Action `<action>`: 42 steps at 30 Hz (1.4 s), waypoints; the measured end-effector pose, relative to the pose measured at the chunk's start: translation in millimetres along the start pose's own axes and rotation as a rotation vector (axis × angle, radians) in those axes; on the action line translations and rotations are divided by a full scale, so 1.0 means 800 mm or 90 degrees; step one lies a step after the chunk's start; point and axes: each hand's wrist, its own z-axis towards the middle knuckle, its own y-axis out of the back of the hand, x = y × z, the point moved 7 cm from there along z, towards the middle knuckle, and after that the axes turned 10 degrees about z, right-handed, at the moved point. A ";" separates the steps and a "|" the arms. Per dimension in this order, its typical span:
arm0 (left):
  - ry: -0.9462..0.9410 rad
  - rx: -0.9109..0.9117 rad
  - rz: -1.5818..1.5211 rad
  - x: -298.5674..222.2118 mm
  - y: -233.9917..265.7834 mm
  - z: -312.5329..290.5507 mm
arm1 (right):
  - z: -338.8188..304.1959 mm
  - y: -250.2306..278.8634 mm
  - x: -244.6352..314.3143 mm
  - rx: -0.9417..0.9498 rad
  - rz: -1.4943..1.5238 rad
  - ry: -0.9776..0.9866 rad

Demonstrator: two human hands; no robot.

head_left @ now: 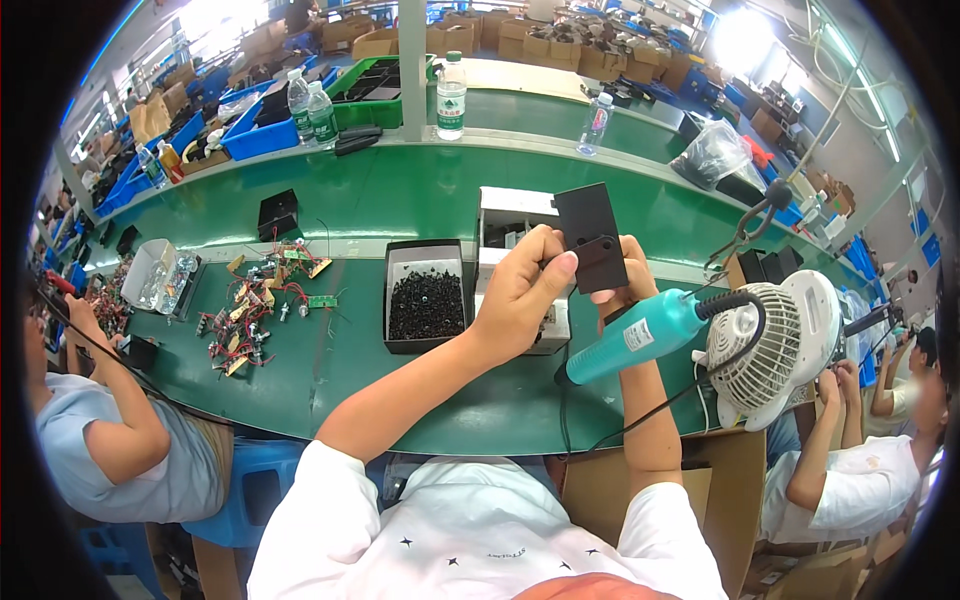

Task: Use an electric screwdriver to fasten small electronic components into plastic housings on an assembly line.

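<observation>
Over the green bench, both my hands hold up a flat black plastic panel (588, 215). A smaller black piece with a round hole (601, 262) lies against its lower part; I cannot tell if the two are joined. My left hand (525, 285) is closed at the panel's left edge, thumb and fingers pinched together. My right hand (632, 278) grips it from the right, its fingers partly hidden behind it. A teal electric screwdriver (632, 338) hangs tilted in front of my right forearm. Beside my left hand stands a box of small black screws (427, 300).
A white box (505, 205) stands behind my hands. Wired circuit boards (265, 300) lie heaped at left, near a black case (279, 215). A white fan (755, 345) stands at right. Bottles (451, 100) line the shelf. Co-workers sit on both sides.
</observation>
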 end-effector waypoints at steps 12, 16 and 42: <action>0.039 -0.104 0.216 -0.046 0.021 -0.025 | -0.016 0.011 0.019 -0.055 0.087 -0.054; 0.062 -0.050 0.216 -0.082 0.067 -0.108 | -0.059 0.029 0.008 -0.268 0.421 -0.258; 0.262 -0.102 0.311 0.049 0.065 -0.200 | -0.023 -0.071 -0.026 -0.136 0.218 -0.239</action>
